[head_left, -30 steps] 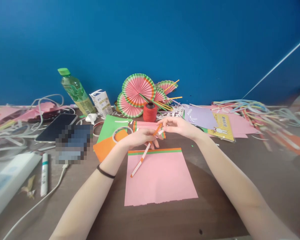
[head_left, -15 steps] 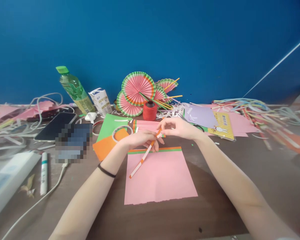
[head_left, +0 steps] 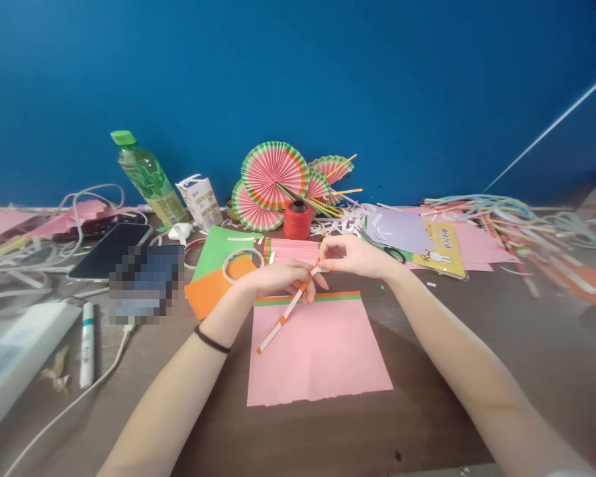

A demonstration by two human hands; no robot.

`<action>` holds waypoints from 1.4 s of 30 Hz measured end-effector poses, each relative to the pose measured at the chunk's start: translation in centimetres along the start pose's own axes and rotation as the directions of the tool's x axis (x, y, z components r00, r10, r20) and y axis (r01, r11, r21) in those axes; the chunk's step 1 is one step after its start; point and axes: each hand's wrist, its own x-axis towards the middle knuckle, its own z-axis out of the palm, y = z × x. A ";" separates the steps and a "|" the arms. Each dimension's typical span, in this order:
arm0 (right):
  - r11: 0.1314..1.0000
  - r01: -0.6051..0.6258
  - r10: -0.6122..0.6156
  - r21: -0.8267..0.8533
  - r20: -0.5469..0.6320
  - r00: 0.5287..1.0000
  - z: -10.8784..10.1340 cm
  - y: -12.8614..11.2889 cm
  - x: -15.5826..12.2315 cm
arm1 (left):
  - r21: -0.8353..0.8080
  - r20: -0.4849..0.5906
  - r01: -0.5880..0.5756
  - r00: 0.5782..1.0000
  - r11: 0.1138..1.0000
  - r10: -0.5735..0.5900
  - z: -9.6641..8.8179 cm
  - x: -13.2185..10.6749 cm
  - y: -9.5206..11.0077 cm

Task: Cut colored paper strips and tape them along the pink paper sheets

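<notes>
Between my hands slants an orange paper strip point(head_left: 284, 319) with white tape pieces along it. My left hand point(head_left: 291, 277) is closed on the strip near its upper part, fingers curled around it. My right hand point(head_left: 345, 255) pinches the strip's upper end between thumb and fingertips. The strip's lower end hangs over a pink paper sheet point(head_left: 322, 358), which lies on the table and has orange and green bands along its far edge. Behind my hands lies pleated pink paper point(head_left: 293, 248) with striped edges, partly hidden by my fingers.
Pleated round paper fans point(head_left: 275, 175) lean at the back behind a red thread spool point(head_left: 298, 220). A tape roll point(head_left: 228, 265) lies on orange and green paper at left. Scissors point(head_left: 395, 254) lie at right. A green-capped bottle point(head_left: 151, 182), marker point(head_left: 87, 344) and phone point(head_left: 112, 250) stand or lie left.
My right hand has shifted slightly, with its fingers closer together at the strip's upper end. My left hand and the pink sheet stay in place.
</notes>
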 end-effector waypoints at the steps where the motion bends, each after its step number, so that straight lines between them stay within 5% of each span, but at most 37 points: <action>1: 1.000 0.000 0.000 -0.003 0.001 1.000 0.0 0.0 0.0 | 0.000 0.003 0.002 1.000 1.000 -0.002 0.0 0.0 0.0; 42: 0.996 -0.052 0.052 -0.076 -0.005 0.999 0.2 -0.1 0.1 | 0.085 0.009 0.011 1.000 0.996 -0.012 0.6 -0.3 0.5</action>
